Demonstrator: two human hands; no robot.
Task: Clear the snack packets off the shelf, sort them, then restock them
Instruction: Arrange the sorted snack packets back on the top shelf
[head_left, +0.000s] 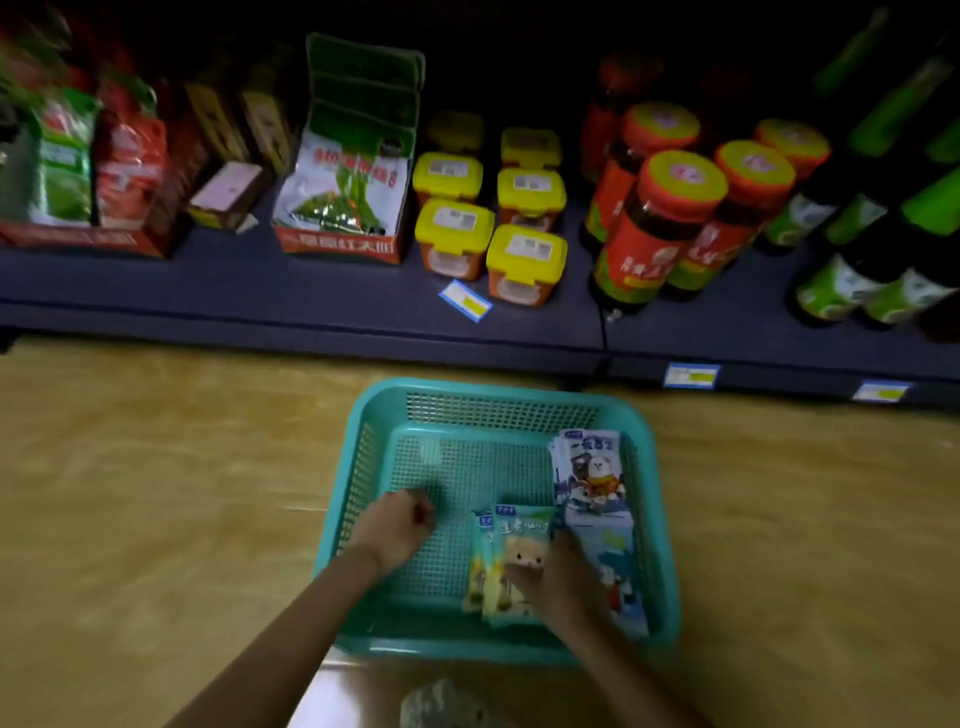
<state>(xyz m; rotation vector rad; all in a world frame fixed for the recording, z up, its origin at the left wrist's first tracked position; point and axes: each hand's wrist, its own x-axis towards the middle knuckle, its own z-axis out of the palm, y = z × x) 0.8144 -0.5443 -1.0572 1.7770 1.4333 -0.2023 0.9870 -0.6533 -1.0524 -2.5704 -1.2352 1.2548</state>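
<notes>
Both bare forearms reach forward and down, angled toward each other. Left hand (397, 525): fingers curled into a fist, back up, holding nothing. Right hand (561, 577): back up, thumb laid on green snack packets (522, 540). Its fingers are hidden and blurred, so grip unclear.

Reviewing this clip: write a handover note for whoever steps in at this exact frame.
Left hand: curled in a fist over the teal basket, holding nothing visible.
Right hand: grips the green packets inside the basket, thumb on their front.
Blue-and-white packets: stacked along the basket's right side.
Done: packets are off the shelf and grouped by kind.
Left: finish sorting and restock the shelf.
</notes>
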